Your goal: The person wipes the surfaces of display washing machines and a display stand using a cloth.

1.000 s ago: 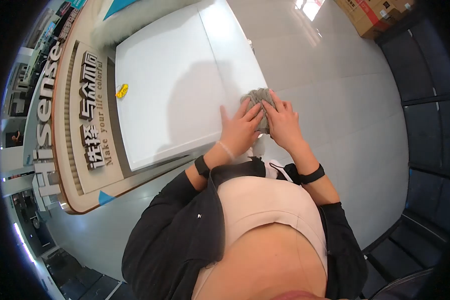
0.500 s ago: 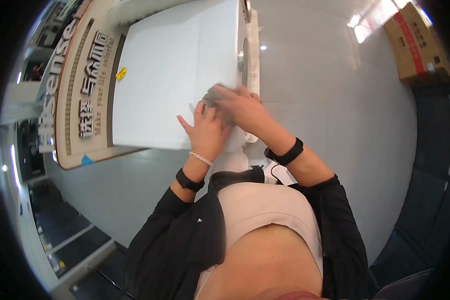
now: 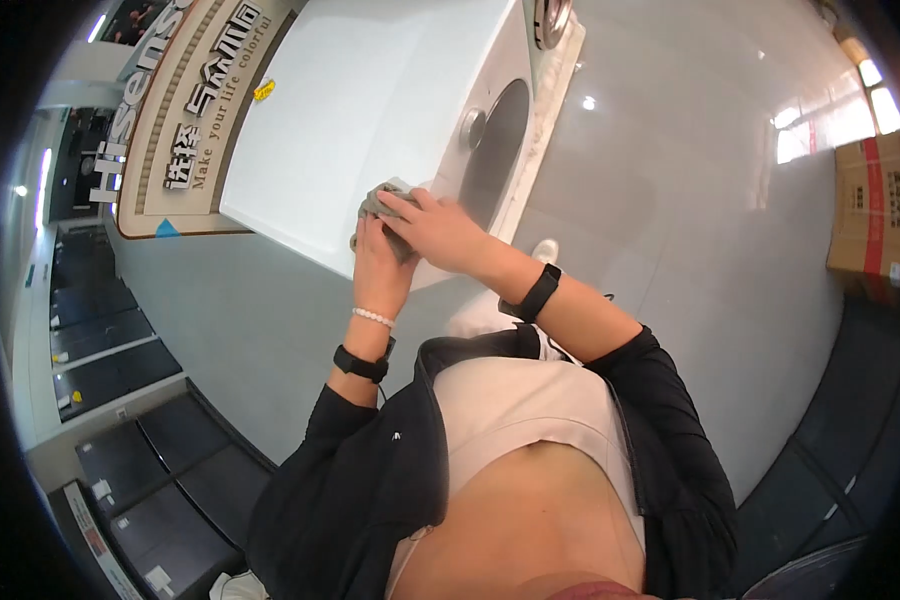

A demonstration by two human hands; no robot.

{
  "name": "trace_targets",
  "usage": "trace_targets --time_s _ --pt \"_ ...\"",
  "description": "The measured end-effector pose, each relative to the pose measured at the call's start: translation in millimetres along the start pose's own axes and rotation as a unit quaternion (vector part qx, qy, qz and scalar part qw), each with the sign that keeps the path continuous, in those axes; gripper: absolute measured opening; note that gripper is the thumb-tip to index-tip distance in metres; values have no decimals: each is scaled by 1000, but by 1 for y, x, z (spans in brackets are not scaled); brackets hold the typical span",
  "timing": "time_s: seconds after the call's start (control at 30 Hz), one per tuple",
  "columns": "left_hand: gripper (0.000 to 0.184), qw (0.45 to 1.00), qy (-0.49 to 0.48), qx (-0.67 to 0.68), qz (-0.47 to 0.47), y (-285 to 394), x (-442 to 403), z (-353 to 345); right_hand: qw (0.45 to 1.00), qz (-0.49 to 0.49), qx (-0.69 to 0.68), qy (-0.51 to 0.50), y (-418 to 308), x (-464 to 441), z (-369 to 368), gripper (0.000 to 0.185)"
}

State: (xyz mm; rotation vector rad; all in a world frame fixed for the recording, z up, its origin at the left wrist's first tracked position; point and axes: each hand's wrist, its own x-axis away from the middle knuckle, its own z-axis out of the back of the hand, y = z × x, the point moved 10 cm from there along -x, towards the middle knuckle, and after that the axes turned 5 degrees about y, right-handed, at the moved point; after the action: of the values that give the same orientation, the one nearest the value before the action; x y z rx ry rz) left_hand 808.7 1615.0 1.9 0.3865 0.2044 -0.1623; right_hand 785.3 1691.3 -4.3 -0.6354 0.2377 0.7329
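Grey cloth (image 3: pixel 395 186) | on white appliance top (image 3: pixel 320 130), by nearest corner | left hand (image 3: pixel 383 262), right hand (image 3: pixel 444 234): fingers closed over it | seemingly mid-use, not laid aside; amount done or left indeterminable

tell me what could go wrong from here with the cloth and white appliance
The grey cloth, with the left hand and right hand on it, is near the edge of the white appliance and might slip off. The bead bracelet on the left wrist could scrape that edge. The knob on the front might get bumped if the right hand strays.
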Motion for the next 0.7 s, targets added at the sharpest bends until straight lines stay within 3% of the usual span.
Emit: trace_targets --time_s 0.07,0.17,0.37,0.47,0.7 --pt "69 999 -18 -1 36 1 -15 -6 1000 12 25 -15 12 -8 3 50" --pt "67 989 -38 -134 53 15 -45 -19 998 19 17 -57 45 -27 16 51" --pt "60 994 6 -88 62 46 -128 -60 989 34 71 -124 132 -58 51 53" --pt "58 994 14 -80 69 75 -176 -76 990 51 87 -101 185 -73 70 57" --pt "57 991 -17 -118 60 108 -265 -124 994 -43 28 -98 283 -91 111 50"
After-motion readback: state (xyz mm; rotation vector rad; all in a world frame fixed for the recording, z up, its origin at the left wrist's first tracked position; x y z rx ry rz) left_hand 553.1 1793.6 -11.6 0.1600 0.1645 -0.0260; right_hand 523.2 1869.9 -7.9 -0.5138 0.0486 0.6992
